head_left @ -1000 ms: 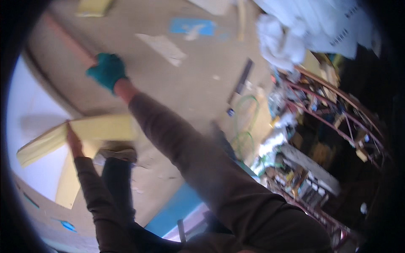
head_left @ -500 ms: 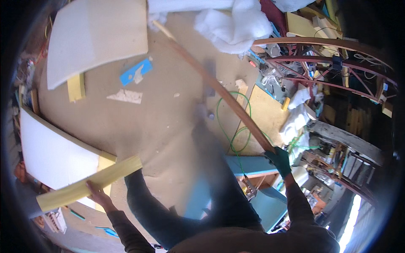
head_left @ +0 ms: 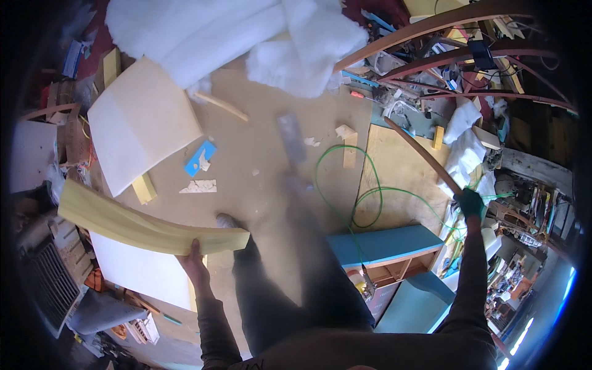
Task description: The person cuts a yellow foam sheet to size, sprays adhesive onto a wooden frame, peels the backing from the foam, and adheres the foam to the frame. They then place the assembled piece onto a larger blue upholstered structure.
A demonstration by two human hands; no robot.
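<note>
My left hand (head_left: 195, 264) grips the lower edge of a long, curved yellow foam strip (head_left: 148, 225) near its right end. The strip is held above a white panel (head_left: 145, 271) on the left and partly covers it. Off to the right, my right hand (head_left: 470, 203), in a dark green glove, is closed round the near end of a long reddish-brown wooden stick (head_left: 425, 155). From there the stick slants up and to the left, over a plywood sheet (head_left: 394, 166) on the floor.
A green cord (head_left: 382, 179) loops over the floor and plywood. A blue cabinet (head_left: 385, 243) stands right of my legs. White batting (head_left: 296, 55) lies at the far side, near a pale padded panel (head_left: 145, 117). Curved red-brown frames (head_left: 431, 37) rise at the far right.
The view has shifted. The wooden stick has swung right, with my right hand farther out to the right. The foam strip has risen and now tilts down toward its right end.
</note>
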